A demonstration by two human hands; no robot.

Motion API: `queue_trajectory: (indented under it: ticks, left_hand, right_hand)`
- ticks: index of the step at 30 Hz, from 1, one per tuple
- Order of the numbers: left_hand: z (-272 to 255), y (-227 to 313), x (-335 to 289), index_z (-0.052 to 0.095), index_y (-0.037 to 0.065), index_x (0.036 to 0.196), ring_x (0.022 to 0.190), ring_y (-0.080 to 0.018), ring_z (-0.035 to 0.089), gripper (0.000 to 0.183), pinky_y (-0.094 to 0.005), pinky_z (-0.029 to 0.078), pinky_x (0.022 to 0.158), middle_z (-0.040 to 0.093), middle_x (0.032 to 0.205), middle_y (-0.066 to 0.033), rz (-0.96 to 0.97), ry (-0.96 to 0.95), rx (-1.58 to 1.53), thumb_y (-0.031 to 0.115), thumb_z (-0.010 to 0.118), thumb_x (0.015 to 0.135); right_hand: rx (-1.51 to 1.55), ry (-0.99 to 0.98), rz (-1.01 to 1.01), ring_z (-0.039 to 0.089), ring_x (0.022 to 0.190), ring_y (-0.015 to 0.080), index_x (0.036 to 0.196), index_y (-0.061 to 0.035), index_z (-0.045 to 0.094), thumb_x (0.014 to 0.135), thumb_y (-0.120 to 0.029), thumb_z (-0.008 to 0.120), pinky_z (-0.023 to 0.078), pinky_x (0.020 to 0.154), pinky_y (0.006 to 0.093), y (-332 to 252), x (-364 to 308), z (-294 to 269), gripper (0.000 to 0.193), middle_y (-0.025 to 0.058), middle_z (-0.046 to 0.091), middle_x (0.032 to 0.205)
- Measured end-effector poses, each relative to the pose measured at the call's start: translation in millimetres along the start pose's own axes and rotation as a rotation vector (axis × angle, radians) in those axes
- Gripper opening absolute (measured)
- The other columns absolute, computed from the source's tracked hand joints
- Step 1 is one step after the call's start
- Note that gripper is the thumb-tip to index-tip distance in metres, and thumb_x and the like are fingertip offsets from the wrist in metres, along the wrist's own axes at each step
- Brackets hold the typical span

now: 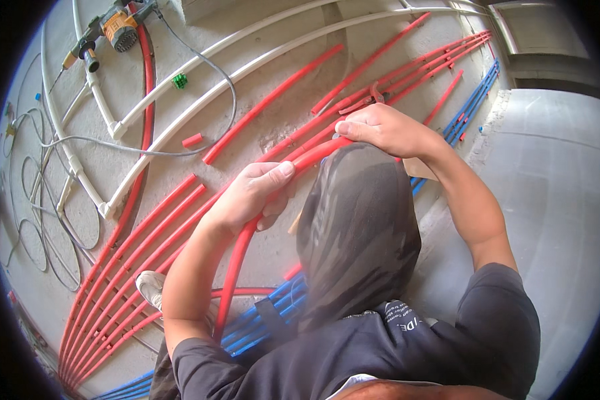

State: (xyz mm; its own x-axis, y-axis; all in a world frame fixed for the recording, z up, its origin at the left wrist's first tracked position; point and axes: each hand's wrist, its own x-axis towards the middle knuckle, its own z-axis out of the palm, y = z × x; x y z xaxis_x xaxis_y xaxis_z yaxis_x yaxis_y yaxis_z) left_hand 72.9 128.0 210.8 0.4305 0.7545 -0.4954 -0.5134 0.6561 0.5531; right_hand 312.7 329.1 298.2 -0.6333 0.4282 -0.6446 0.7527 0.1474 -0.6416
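Observation:
A red plastic conduit pipe (317, 154) curves across my raised knee (360, 207). My left hand (259, 190) is closed around it to the left of the knee, thumb along the top. From there the pipe bends down toward my body (231, 283). My right hand (385, 130) grips the pipe's other stretch at the knee's far side, thumb on top, fingers mostly hidden. Just beyond the right knuckles sits a red tool with jaw-like parts (361, 102); whether that hand touches it I cannot tell.
Several red pipes (140, 250) run along the concrete floor, with blue pipes (470, 107) to the right and below. White pipes (247, 70) cross at the back. An orange and grey power drill (120, 30) lies far left, its grey cable (233, 100) looping over the pipes. A short red piece (192, 140) lies near.

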Motion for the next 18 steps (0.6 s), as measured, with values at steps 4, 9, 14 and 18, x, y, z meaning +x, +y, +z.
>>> queue_trajectory:
  ticks: [4,9,14,18]
  left_hand:
    - [-6.3,-17.3,16.9,0.06,0.009,0.093,0.042,-0.0099,0.04,0.048,-0.0283,0.031,0.039,0.046,0.058,0.0023,-0.081,-0.083,-0.176,0.05,0.055,0.117]
    - [-8.0,-27.5,27.3,0.057,0.011,0.093,0.04,-0.0105,0.039,0.048,-0.0287,0.03,0.04,0.043,0.057,0.0037,-0.043,-0.006,-0.173,0.053,0.054,0.116]
    - [-31.8,-41.7,37.9,0.056,0.013,0.093,0.039,-0.0119,0.039,0.05,-0.0301,0.032,0.041,0.043,0.057,0.0043,0.005,0.093,-0.215,0.056,0.051,0.117]
    - [-60.6,-54.5,35.3,0.057,0.012,0.093,0.042,-0.0119,0.037,0.052,-0.0302,0.032,0.042,0.043,0.058,0.0043,0.065,0.158,-0.237,0.058,0.05,0.116]
  right_hand:
    - [0.112,0.009,0.016,0.054,0.079,0.0099,0.088,-0.0024,0.067,0.115,-0.041,0.061,0.047,0.075,0.0333,14.7,8.2,5.0,0.047,-0.0009,0.061,0.08]
    - [0.222,0.011,0.06,0.05,0.078,0.0073,0.085,-0.0046,0.064,0.115,-0.036,0.06,0.045,0.072,0.032,29.3,32.6,0.1,0.043,-0.0031,0.057,0.08]
    - [0.079,-0.03,-0.003,0.047,0.076,0.0084,0.083,-0.0018,0.063,0.116,-0.033,0.059,0.044,0.07,0.0348,20.5,73.1,1.7,0.046,-0.0014,0.056,0.078]
    - [0.085,-0.116,0.113,0.047,0.074,0.009,0.082,-0.0011,0.064,0.116,-0.034,0.06,0.044,0.068,0.035,20.5,126.4,17.1,0.047,-0.0012,0.056,0.076]
